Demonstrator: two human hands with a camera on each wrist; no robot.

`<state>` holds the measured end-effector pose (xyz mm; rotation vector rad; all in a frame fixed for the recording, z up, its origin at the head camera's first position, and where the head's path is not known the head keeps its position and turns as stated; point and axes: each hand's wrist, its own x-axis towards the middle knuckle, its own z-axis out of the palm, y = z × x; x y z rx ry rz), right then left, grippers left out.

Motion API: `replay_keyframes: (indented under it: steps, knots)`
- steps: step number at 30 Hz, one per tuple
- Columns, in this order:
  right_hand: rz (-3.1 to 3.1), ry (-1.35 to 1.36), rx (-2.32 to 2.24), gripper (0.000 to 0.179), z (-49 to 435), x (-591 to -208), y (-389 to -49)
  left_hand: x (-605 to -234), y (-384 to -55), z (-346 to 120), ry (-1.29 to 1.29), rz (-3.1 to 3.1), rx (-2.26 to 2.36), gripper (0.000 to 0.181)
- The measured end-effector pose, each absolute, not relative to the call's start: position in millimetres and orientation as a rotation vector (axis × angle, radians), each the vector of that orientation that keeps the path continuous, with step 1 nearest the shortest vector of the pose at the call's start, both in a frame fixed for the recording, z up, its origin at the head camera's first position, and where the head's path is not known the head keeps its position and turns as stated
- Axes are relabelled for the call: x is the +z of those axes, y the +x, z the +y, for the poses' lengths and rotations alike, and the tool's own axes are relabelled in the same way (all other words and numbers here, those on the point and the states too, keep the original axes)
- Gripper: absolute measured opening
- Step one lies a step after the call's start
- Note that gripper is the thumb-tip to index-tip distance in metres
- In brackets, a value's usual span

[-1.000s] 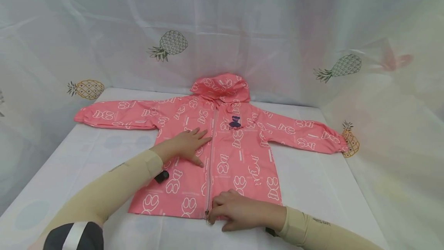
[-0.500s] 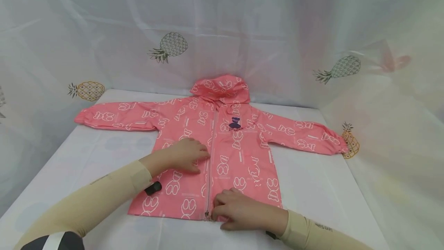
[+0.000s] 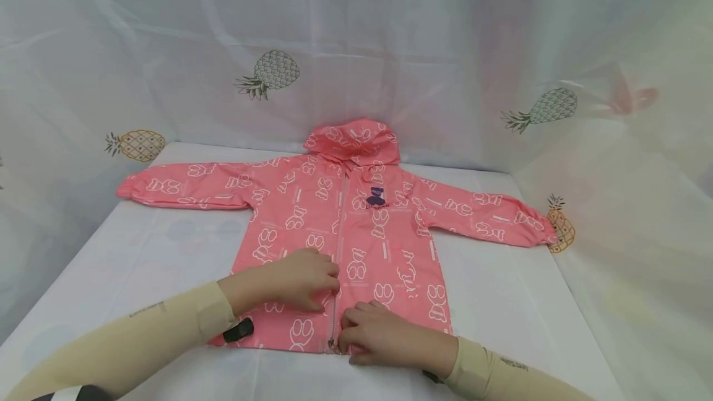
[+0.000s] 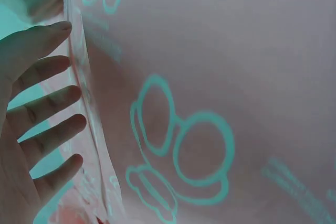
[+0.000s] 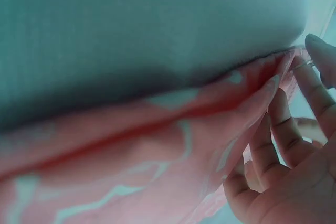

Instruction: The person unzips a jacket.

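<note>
A pink hooded jacket (image 3: 364, 237) with white bear outlines lies front up, sleeves spread to both sides. Its zipper (image 3: 340, 215) is done up along the front, with the slider (image 3: 332, 343) near the hem. My left hand (image 3: 303, 277) rests over the zipper's lower half; in the left wrist view its fingers (image 4: 50, 98) are nearly straight and touch the zipper's edge. At the bottom hem, my right hand (image 3: 379, 333) pinches the jacket's lower front corner beside the zipper. The right wrist view shows the hem (image 5: 252, 69) between thumb and index finger.
The jacket lies on a white-covered table (image 3: 496, 289). Behind and beside it hangs a pale curtain (image 3: 412, 30) printed with pineapples. A dark wrist-camera piece (image 3: 238, 330) sits under the left wrist.
My left hand has slid down along the zipper toward the hem, from chest height to the lower half. My right hand stays at the hem, nearly still.
</note>
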<state>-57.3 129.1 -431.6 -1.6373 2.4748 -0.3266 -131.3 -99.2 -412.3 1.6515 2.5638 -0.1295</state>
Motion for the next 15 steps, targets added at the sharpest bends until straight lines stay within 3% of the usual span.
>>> replay_keyframes:
  steps: [15]
  knots:
    - [2.647, -1.359, -0.311, 0.018, 116.9, -435.5, -48.4, -413.4, -118.6, -96.8, 1.722, 2.522, -0.062, 0.019]
